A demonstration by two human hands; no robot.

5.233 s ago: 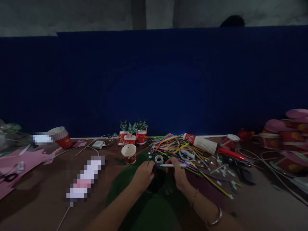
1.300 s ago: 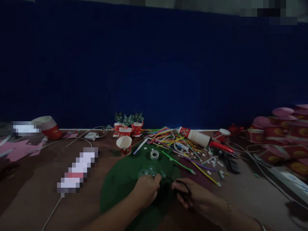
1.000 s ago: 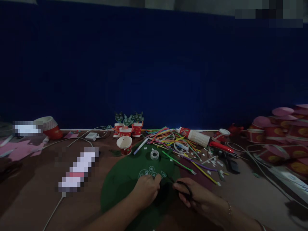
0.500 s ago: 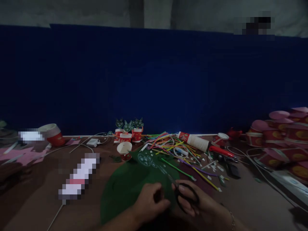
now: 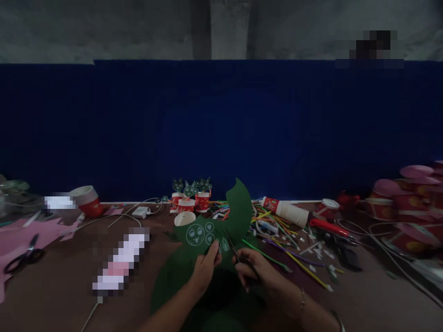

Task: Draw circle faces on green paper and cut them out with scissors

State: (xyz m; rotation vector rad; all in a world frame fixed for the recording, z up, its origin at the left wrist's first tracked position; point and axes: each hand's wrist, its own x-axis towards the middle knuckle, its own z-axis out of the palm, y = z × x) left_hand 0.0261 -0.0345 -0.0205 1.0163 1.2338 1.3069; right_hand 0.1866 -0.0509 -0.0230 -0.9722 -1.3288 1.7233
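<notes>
A dark green paper sheet (image 5: 238, 210) with white drawn shapes is lifted off the brown table. My left hand (image 5: 206, 267) pinches it from below, fingers closed on the paper near the drawings. My right hand (image 5: 254, 272) grips black scissors (image 5: 232, 246), whose blades point up-left into the sheet beside the drawings.
Behind the sheet stand small red paper cups with green cat-like cutouts (image 5: 192, 196), a pile of coloured straws (image 5: 273, 228), a lying stack of cups (image 5: 289, 211), red bowls at the right (image 5: 404, 198), pink paper and another pair of scissors (image 5: 24, 256) at the left, cables (image 5: 114, 219).
The pen seen earliest is gone from my right hand and scissors are in it. The green sheet, flat a second ago, has been raised and tilted up, with the blades now in its edge.
</notes>
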